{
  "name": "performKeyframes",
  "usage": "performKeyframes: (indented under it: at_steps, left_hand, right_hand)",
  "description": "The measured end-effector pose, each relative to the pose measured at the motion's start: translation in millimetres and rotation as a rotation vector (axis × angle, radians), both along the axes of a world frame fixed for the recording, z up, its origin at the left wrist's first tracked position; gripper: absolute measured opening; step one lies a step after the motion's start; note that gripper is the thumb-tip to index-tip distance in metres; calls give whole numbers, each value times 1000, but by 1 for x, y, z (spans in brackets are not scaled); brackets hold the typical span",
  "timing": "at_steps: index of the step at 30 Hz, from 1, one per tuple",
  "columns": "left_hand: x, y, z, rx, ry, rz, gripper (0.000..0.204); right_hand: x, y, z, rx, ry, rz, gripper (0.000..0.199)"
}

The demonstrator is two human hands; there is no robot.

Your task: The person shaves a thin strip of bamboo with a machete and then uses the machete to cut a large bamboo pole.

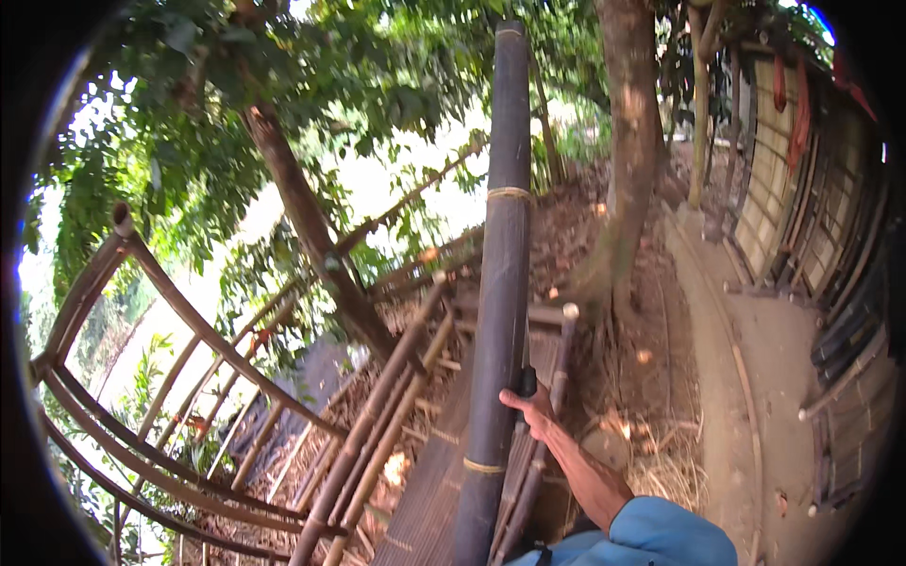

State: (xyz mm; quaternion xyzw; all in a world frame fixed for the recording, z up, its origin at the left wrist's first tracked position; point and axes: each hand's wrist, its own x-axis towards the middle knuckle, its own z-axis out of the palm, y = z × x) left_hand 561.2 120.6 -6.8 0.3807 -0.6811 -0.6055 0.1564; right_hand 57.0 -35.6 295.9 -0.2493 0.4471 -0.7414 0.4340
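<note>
While fingers [517, 401] grip bamboo pole [501, 283], tree trunk [630, 151] stands behind.

An outdoor rural yard where bamboo is being worked, under trees. A thick dark bamboo pole [503, 283] is standing upright at the centre. Left of the pole, a frame of bent bamboo rails [179, 377] is curving across the view, with leafy branches [236, 123] hanging above it. At the pole's foot, thinner bamboo poles [377, 424] are lying on bare earth strewn with dry leaves. Just right of the pole a tree trunk [632, 151] is rising, and further right a dirt path [755, 377] is running beside a woven bamboo wall [793, 179].
</note>
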Motion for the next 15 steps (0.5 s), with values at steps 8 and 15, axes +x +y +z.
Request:
performKeyframes:
  at_steps: [8, 15]
  left_hand:
    - [-218, -241, 362, -715, -194, 272, 89]
    - [-313, -296, 664, -957, 591, 272, 86]
  right_hand:
    - [-34, 33, 27, -48, 353, -42, 67]
    - [-80, 89, -42, 11, 743, -33, 98]
